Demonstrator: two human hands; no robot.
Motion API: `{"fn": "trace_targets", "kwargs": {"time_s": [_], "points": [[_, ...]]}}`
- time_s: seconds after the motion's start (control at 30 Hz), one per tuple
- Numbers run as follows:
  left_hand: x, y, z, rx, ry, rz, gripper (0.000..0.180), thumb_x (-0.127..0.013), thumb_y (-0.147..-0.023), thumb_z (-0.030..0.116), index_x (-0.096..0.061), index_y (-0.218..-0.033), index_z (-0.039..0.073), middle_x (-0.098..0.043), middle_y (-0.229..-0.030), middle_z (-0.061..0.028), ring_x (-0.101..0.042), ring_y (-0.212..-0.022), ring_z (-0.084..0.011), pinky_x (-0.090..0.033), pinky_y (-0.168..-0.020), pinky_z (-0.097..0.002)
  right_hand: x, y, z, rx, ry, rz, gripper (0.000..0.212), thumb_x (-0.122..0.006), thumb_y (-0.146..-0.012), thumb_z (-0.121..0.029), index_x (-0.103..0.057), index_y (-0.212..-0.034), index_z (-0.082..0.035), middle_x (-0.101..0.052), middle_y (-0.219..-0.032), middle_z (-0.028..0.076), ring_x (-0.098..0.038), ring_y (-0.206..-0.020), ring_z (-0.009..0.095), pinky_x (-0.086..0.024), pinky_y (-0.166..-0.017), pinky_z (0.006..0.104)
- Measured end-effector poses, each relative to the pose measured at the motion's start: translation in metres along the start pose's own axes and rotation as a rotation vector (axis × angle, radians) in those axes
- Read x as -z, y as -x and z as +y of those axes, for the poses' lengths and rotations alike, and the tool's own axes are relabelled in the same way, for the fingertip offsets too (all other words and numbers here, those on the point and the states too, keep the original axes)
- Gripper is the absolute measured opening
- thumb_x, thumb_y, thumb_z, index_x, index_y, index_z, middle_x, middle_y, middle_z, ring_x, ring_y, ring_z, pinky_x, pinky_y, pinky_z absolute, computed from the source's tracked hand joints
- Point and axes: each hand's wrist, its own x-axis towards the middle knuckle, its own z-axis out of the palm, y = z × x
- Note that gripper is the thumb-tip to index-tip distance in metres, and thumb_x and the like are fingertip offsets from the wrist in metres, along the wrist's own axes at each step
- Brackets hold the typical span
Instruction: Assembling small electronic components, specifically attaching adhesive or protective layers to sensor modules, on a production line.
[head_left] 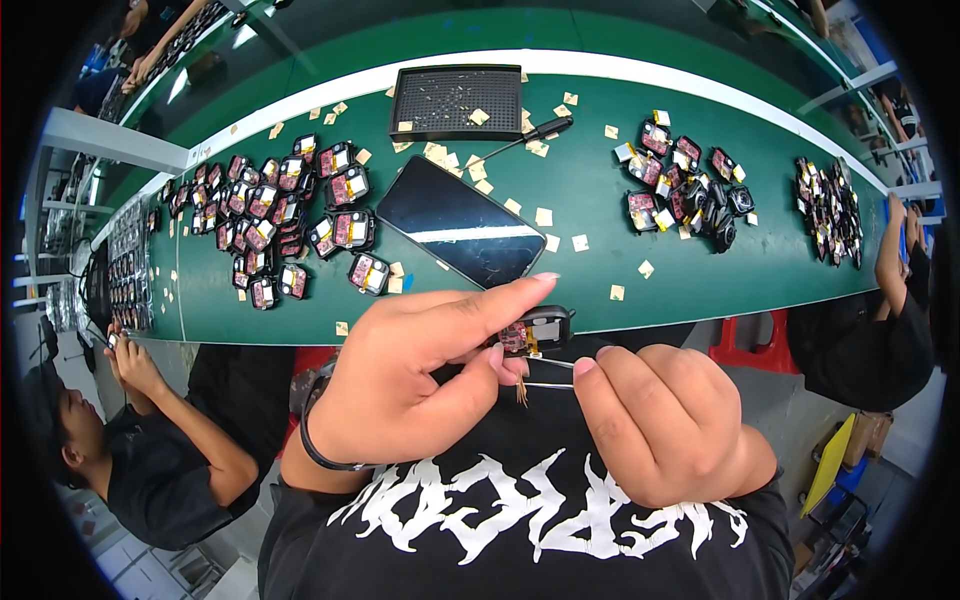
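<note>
My left hand (415, 365) holds a small electronic device (540, 332) just off the near table edge. The device has a black case and an exposed red circuit board with a yellow strip and thin loose wires hanging below. My right hand (665, 420) pinches slim metal tweezers (552, 373), whose tips reach the device's lower side by my left fingertips. My left fingers partly hide the circuit board. Behind my hands a dark smartphone (462, 225) lies on the green table (540, 285).
Many similar open devices lie in a pile (265, 205) at left, a cluster (675, 180) at right, and a farther pile (828, 210). A black tray (400, 110) and a screwdriver (545, 130) sit behind the phone, among scattered paper squares. Co-workers sit on both sides.
</note>
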Motion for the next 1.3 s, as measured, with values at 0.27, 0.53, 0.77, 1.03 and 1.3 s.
{"fn": "trace_targets", "kwargs": {"time_s": [0.27, 0.53, 0.77, 1.03, 1.3], "points": [[0.000, 0.000, 0.002, -0.117, -0.183, -0.015, 0.055, -0.054, -0.084, -0.016, -0.062, -0.137, -0.004, -0.073, -0.094, -0.0136, -0.070, -0.078, -0.0150, -0.054, -0.070, -0.0254, -0.001, -0.003, -0.001, 0.015, 0.008, -0.006, 0.018, -0.070, -0.073, -0.005, -0.069, -0.089, 0.004, -0.064, -0.082, 0.011, -0.057, -0.067, 0.018, -0.036, -0.049, 0.0261], [0.002, -0.004, -0.004, -0.134, -0.221, -0.053, 0.060, -0.051, -0.080, -0.018, -0.061, -0.138, -0.004, -0.075, -0.104, -0.0184, -0.073, -0.080, -0.0174, -0.056, -0.074, -0.0270, -0.001, -0.002, 0.001, 0.031, 0.006, -0.048, 0.018, -0.069, -0.074, -0.006, -0.070, -0.088, 0.005, -0.064, -0.081, 0.011, -0.057, -0.068, 0.019, -0.037, -0.050, 0.0257], [0.007, -0.006, -0.007, -0.139, -0.155, -0.055, 0.060, -0.049, -0.080, -0.018, -0.061, -0.137, -0.005, -0.075, -0.108, -0.0202, -0.073, -0.082, -0.0186, -0.057, -0.076, -0.0281, -0.003, -0.007, 0.004, 0.067, 0.002, -0.097, 0.021, -0.069, -0.075, -0.010, -0.070, -0.091, 0.004, -0.065, -0.085, 0.011, -0.058, -0.068, 0.019, -0.038, -0.052, 0.0261], [0.027, 0.006, -0.045, -0.028, 0.022, 0.388, 0.039, -0.063, -0.092, -0.008, -0.067, -0.131, -0.002, -0.068, -0.097, -0.0106, -0.069, -0.080, -0.0134, -0.055, -0.071, -0.0241, -0.005, 0.011, 0.017, -0.183, -0.152, -0.040, 0.023, -0.074, -0.074, 0.004, -0.069, -0.096, 0.001, -0.068, -0.092, 0.011, -0.062, -0.072, 0.024, -0.048, -0.061, 0.0335], [0.081, 0.029, -0.091, 0.037, -0.225, 0.821, 0.035, -0.065, -0.096, -0.003, -0.067, -0.130, -0.002, -0.065, -0.102, -0.0046, -0.065, -0.081, -0.0100, -0.055, -0.073, -0.0243, -0.023, 0.053, 0.039, -0.591, -0.170, -0.077, 0.023, -0.076, -0.078, 0.005, -0.068, -0.099, 0.000, -0.069, -0.092, 0.014, -0.064, -0.077, 0.031, -0.051, -0.068, 0.0390]]}}
